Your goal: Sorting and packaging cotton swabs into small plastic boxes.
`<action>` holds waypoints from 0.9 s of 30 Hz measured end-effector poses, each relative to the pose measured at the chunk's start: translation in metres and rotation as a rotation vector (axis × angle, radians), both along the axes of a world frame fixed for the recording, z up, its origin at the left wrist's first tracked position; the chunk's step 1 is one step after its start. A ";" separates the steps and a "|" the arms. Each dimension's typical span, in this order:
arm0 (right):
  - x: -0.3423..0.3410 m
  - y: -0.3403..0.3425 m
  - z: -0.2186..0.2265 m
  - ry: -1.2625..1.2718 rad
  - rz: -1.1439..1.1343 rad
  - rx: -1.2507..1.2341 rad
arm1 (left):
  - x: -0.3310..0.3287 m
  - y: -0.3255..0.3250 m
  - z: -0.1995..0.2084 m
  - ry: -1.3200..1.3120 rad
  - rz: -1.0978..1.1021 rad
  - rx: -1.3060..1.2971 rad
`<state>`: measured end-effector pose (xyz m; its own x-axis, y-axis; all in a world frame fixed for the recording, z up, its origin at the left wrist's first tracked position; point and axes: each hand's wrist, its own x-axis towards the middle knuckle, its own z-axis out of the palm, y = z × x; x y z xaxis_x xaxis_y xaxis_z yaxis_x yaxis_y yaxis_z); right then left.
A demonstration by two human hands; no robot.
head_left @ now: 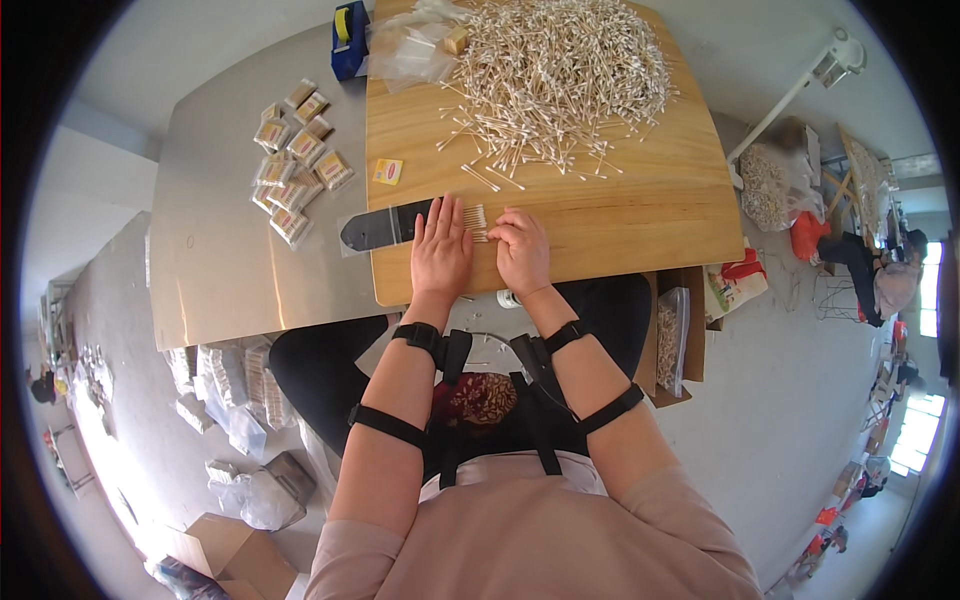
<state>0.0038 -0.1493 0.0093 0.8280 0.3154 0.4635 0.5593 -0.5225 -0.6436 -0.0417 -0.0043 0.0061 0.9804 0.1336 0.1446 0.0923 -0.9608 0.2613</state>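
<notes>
My left hand (442, 250) lies flat with fingers stretched out over a black, round-ended strip (380, 229) in a clear plastic sleeve. Just past its fingers, a short row of cotton swabs (477, 222) sticks out to the right. At the right end of that row is my right hand (522, 248), its fingers bent inward and the tips close to the swabs. Whatever they pinch is too small to make out. A large heap of loose cotton swabs (565, 80) covers the far part of the wooden board (620, 225).
Several small filled packs (305, 147) lie on the metal table (215, 230). On the board are a yellow card (388, 172) and clear bags (410, 50), beside a blue tape dispenser (348, 40). A lamp arm (790, 105) stands at the right. Cartons (240, 550) sit on the floor.
</notes>
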 end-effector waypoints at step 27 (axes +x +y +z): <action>0.002 0.003 0.006 0.000 -0.067 0.101 | 0.002 0.002 -0.007 -0.024 -0.009 0.010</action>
<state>0.0056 -0.1466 0.0156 0.8456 0.2110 0.4904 0.5255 -0.4914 -0.6946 -0.0393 -0.0022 -0.0006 0.9779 0.1231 0.1692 0.0776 -0.9643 0.2534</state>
